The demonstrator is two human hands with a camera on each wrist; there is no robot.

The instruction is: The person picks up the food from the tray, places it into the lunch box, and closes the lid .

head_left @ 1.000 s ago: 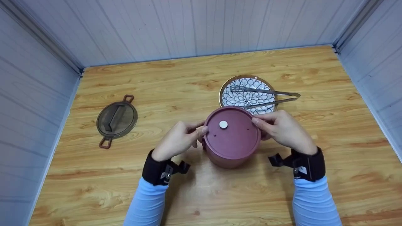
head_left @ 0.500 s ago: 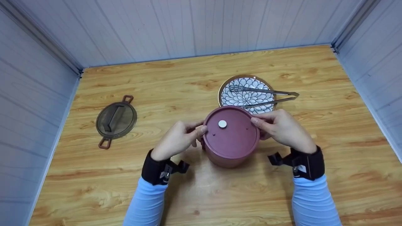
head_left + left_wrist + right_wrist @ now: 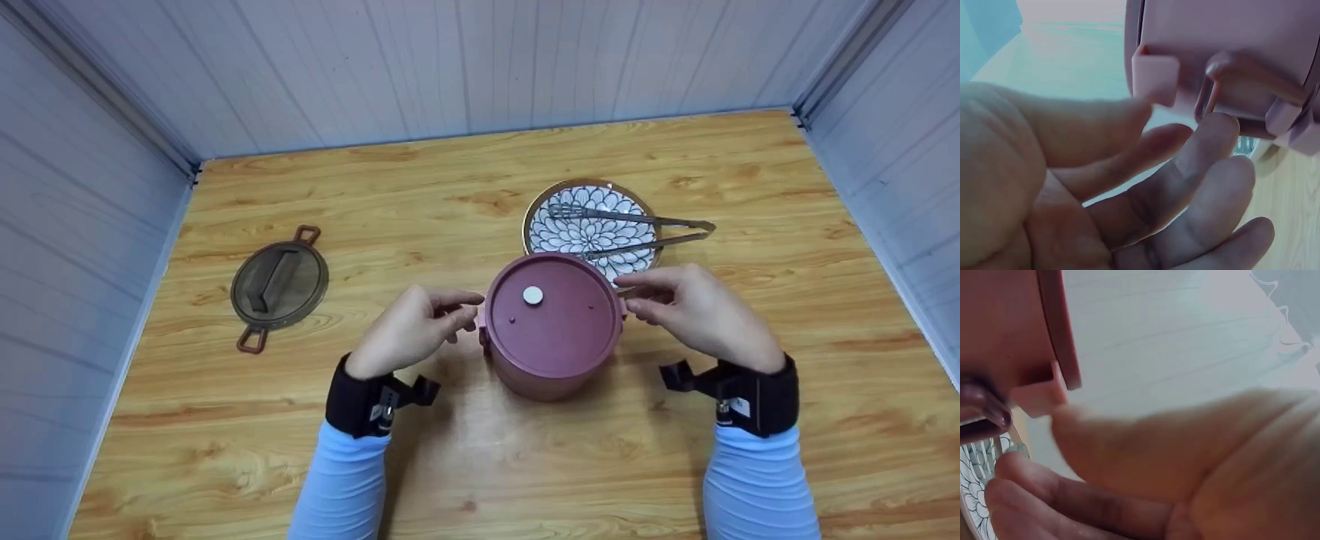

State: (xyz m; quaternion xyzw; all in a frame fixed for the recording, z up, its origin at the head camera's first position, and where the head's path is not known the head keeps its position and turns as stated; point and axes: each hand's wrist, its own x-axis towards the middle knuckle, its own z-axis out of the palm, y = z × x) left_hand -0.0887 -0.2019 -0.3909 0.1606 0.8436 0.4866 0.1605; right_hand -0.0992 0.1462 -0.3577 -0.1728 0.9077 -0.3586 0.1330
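Observation:
A maroon pot (image 3: 536,386) stands upright with a flat maroon lid (image 3: 559,337) on top, which bears a round white button (image 3: 532,295). My left hand (image 3: 409,330) is at the pot's left side, fingers loosely bent and holding nothing. Its fingertips are close by a pink tab (image 3: 1157,79) and a loop handle (image 3: 1210,95) in the left wrist view. On the other side my right hand (image 3: 694,311) has its thumb tip right at another pink tab (image 3: 1041,396). A second loop handle (image 3: 994,408) shows at the pot's wall there.
Behind the pot, partly hidden by it, lies a gold-rimmed plate (image 3: 577,234) with a petal pattern. Metal tongs (image 3: 660,220) rest across it. At left is a round, brown, see-through lid (image 3: 300,292) with a dark grip and two loops. Pale panels (image 3: 450,67) enclose the wooden table.
Both hands have let go of the lid's rim and drawn outward, left hand to the left and right hand to the right. The pot stays in place.

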